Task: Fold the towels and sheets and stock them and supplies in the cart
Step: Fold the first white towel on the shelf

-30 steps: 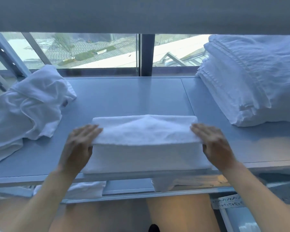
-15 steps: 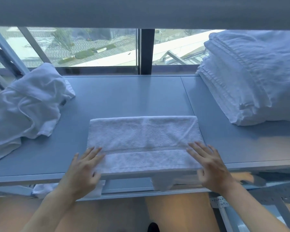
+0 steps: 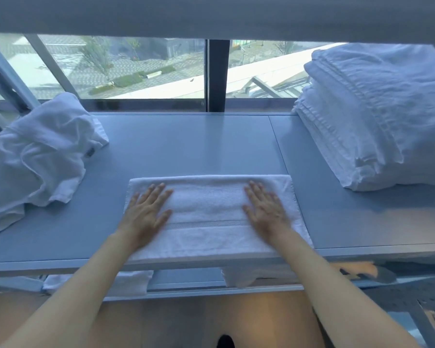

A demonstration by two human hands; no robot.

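The folded towel (image 3: 211, 217) lies flat on the grey table (image 3: 186, 144) in the head view, at about 6 o'clock on the tabletop, its near long edge along the table's front rim. It is white, a wide rectangle, with a woven band running across it closer to the near edge.

Both hands lie on top of the towel, palms down. The left hand (image 3: 146, 212) rests on the towel's 9 o'clock end, fingers straight and slightly spread, pointing toward 1 o'clock. The right hand (image 3: 266, 209) rests on the 3 o'clock end, fingers likewise straight and spread, pointing toward 11 o'clock. Neither hand grasps anything; the flat fingers simply press on the cloth. A bare stretch of towel shows between the two hands.

At 9 o'clock on the table sits a crumpled heap of white linen (image 3: 35, 162), well apart from the towel. At 2 o'clock stands a tall stack of folded sheets (image 3: 377, 116), also apart from the towel.

Beyond the table's far edge, at 12 o'clock, a window (image 3: 136, 69) with a dark upright post looks out on rooftops. Below the tabletop, a lower shelf (image 3: 186, 280) holds more white cloth, partly hidden by the forearms.
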